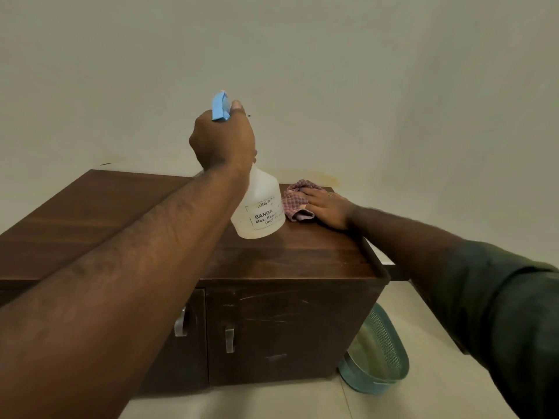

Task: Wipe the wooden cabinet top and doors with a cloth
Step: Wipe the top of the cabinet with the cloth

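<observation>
A dark wooden cabinet (302, 258) stands against the wall, its two doors (290, 334) shut, each with a metal handle. My left hand (222, 140) grips the neck of a translucent spray bottle (260, 207) with a blue trigger head, held above the cabinet top and tilted. A crumpled pink checked cloth (295, 201) lies at the top's back right corner. My right hand (328, 208) rests flat on the cloth's right side, a ring on one finger.
A teal mesh basket (378, 358) leans on the floor against the cabinet's right side. A plain wall rises behind the cabinet, with a yellowish stain (308, 176) just above the top. Pale tiled floor (272, 400) lies in front.
</observation>
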Tool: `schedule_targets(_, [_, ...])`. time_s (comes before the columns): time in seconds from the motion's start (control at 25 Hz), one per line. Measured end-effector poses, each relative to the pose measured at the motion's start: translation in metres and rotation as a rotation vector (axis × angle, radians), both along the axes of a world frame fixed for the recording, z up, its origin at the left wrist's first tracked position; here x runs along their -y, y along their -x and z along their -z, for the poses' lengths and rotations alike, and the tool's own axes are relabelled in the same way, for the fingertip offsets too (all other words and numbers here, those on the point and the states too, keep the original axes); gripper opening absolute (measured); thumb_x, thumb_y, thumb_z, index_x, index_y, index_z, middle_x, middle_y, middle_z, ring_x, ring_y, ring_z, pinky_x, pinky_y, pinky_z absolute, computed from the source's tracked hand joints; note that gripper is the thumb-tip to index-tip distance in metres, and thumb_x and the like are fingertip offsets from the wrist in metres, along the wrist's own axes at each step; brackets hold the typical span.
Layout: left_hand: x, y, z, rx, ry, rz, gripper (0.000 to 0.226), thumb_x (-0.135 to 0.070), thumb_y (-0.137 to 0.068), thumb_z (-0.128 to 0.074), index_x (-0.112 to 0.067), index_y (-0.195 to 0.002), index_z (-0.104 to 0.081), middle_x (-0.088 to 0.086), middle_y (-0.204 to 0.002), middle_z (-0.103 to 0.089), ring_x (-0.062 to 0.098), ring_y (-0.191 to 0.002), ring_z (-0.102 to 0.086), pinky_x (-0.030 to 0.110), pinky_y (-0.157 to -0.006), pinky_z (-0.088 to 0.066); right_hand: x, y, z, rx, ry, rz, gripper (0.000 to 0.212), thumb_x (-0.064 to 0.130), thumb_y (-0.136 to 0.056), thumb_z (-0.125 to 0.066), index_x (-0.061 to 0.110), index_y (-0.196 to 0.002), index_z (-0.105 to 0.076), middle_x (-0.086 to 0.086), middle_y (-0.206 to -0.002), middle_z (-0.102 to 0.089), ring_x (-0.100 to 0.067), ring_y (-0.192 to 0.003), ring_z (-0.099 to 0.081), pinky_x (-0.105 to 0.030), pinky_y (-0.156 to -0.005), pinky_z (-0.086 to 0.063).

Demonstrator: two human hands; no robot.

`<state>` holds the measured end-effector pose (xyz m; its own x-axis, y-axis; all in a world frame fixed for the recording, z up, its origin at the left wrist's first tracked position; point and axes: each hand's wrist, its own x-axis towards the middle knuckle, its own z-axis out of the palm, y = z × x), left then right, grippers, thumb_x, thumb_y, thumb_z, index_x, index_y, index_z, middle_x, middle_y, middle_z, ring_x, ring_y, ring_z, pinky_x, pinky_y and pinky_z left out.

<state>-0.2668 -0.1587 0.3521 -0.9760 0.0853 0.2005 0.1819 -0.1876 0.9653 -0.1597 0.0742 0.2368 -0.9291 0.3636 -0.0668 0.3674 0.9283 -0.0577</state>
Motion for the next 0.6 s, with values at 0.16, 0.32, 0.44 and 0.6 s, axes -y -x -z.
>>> schedule_targets(0.16, [-0.01, -0.012, 0.015, -0.064, 0.051, 0.054, 0.03, -0.039, -0.091, -0.06, -0.031, -0.065, -0.048, 0.005, -0.078, -0.07, 0.03, -0.068, -0.073, 0.046, -0.067, -0.063, -0.031, 0.023, -0.001, 0.032, -0.076, 0.029, 0.053, 0.037, -0.111, -0.015, 0.029, -0.163, -0.016, 0.005, -0.171, -0.01, -0.011, -0.157, -0.005, -0.037, -0.127, -0.005])
schedule_targets(0.32, [-0.008, -0.011, 0.024, -0.099, 0.106, 0.055, 0.031, -0.04, -0.091, -0.06, -0.029, -0.065, -0.048, 0.006, -0.079, -0.07, 0.033, -0.071, -0.072, 0.047, -0.069, -0.062, -0.04, 0.027, 0.0, 0.047, -0.088, 0.016, 0.054, 0.037, -0.11, -0.013, 0.028, -0.163, -0.014, 0.002, -0.172, -0.009, -0.012, -0.158, -0.004, -0.042, -0.127, -0.007])
schedule_targets(0.44, [0.001, -0.013, 0.024, -0.15, 0.152, 0.028, 0.033, -0.042, -0.092, -0.058, -0.028, -0.064, -0.048, 0.007, -0.077, -0.069, 0.032, -0.07, -0.072, 0.048, -0.069, -0.062, -0.028, 0.021, -0.002, 0.058, -0.074, 0.061, 0.054, 0.036, -0.111, -0.014, 0.025, -0.164, -0.012, 0.001, -0.172, -0.005, -0.013, -0.158, -0.001, -0.038, -0.128, -0.004])
schedule_targets(0.6, [0.011, -0.016, 0.015, -0.201, 0.159, 0.021, 0.025, -0.041, -0.093, -0.058, -0.026, -0.073, -0.053, 0.007, -0.077, -0.069, 0.03, -0.068, -0.072, 0.047, -0.067, -0.063, 0.003, -0.02, -0.004, 0.072, -0.079, -0.006, 0.052, 0.029, -0.112, -0.018, 0.015, -0.162, -0.021, -0.004, -0.172, -0.008, -0.018, -0.158, -0.001, -0.039, -0.129, -0.003])
